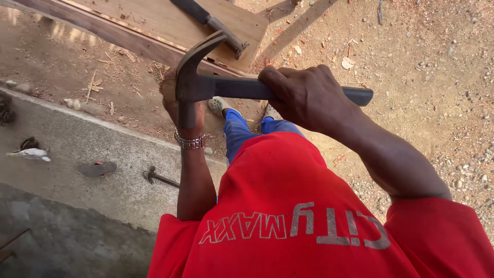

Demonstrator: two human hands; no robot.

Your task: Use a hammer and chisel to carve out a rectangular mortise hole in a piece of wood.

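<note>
1. Head view: a claw hammer (206,85) is gripped in the right hand (303,98), whose fingers are wrapped fully round the dark handle, near its far end; only a short butt of handle is seen sticking out past the grip on the right.

2. From the grip, the handle runs leftward to the steel head, which is turned so that the striking face points down and the curved claw sweeps up and away.

3. The left hand (172,100) is seen just beyond the hammer head, largely hidden behind it; whether it is closed on anything cannot be told. A metal wristwatch (190,141) is worn on that wrist, directly below the hammer face.

4. Past the hammer head, further from the grip, a wooden board (170,23) is laid slanting across the sandy ground, with a darker wooden rail (103,31) along its near edge. A long dark tool (211,23) is seen lying on the board, above the grip.

5. Below the grip, blue trouser legs (239,131) and a light shoe (218,104) are seen, and nearer still a red shirt (288,216).

6. Well left of the grip and lower, a concrete slab (77,149) is laid beside the dirt; on it lie a second small hammer (160,177), a dark flat sandal (98,168) and a pale scrap (30,153).
</note>
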